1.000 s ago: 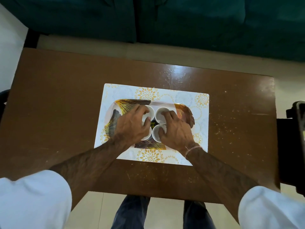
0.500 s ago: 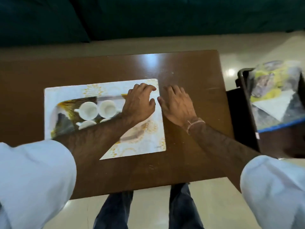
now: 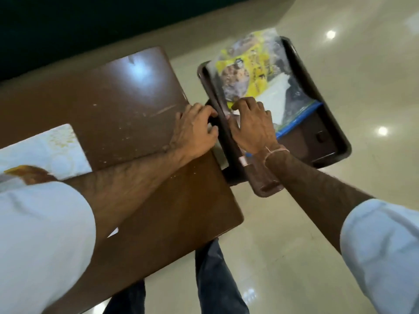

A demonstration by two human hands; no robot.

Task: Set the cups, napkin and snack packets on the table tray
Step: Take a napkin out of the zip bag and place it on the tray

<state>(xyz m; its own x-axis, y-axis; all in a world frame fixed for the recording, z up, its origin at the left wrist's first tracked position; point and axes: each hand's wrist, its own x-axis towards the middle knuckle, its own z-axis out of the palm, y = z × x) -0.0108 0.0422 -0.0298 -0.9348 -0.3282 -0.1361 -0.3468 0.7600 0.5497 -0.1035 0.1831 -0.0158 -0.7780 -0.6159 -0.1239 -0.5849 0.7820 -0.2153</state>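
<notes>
A dark brown bin (image 3: 335, 132) stands on the floor just right of the table (image 3: 124, 98). In it lie a yellow snack packet (image 3: 256, 64), a white napkin (image 3: 274, 98) and a clear bag with a blue edge (image 3: 299, 114). My right hand (image 3: 251, 125) is inside the bin with its fingers bent down onto the packets beside the napkin; whether it grips anything is unclear. My left hand (image 3: 192, 132) lies on the table's right edge, fingertips touching the bin's near rim. The patterned tray (image 3: 25, 172) shows only a corner at far left; the cups are hidden.
A white floral placemat (image 3: 45, 148) lies under the tray on the brown table. My white sleeves fill the lower corners. Glossy beige floor surrounds the bin, and a dark green sofa runs along the top.
Both hands left the cups on the tray and moved right across the table. The right hand is now in the bin, the left at the table's right edge. My view swung right.
</notes>
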